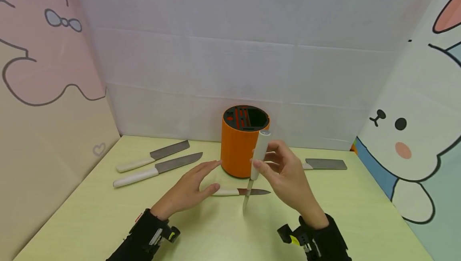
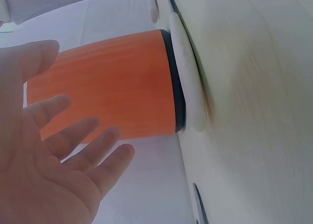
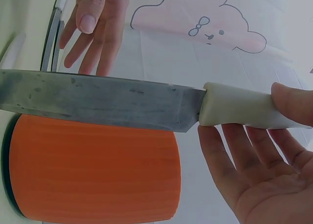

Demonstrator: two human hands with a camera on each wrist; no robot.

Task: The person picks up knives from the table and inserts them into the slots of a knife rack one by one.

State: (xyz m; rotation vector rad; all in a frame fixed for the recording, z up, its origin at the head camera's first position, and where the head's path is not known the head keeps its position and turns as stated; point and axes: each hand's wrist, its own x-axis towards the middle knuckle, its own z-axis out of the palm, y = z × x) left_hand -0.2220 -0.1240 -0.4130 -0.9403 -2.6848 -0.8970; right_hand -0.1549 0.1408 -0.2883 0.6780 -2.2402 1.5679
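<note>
My right hand (image 1: 288,179) holds a kitchen knife (image 1: 260,157) by its white handle, between the thumb and fingers, with the blade pointing down. In the right wrist view, that wide grey blade (image 3: 102,99) has dark specks and passes in front of the orange knife block (image 3: 98,170). The round block (image 1: 235,153) stands upright, its dark slotted top (image 1: 245,117) facing up. Left of it, my left hand (image 1: 189,191) is held with straight, spread fingers and nothing in them. A smaller knife (image 1: 227,192) with a white handle lies in front of the block.
On the left of the pale table (image 1: 209,233) lie a cleaver (image 1: 171,150) and a long knife (image 1: 180,162), both white-handled. Another cleaver (image 1: 327,164) lies at the right, its handle partly behind my right hand. A white cloth wall (image 1: 201,65) closes off the back.
</note>
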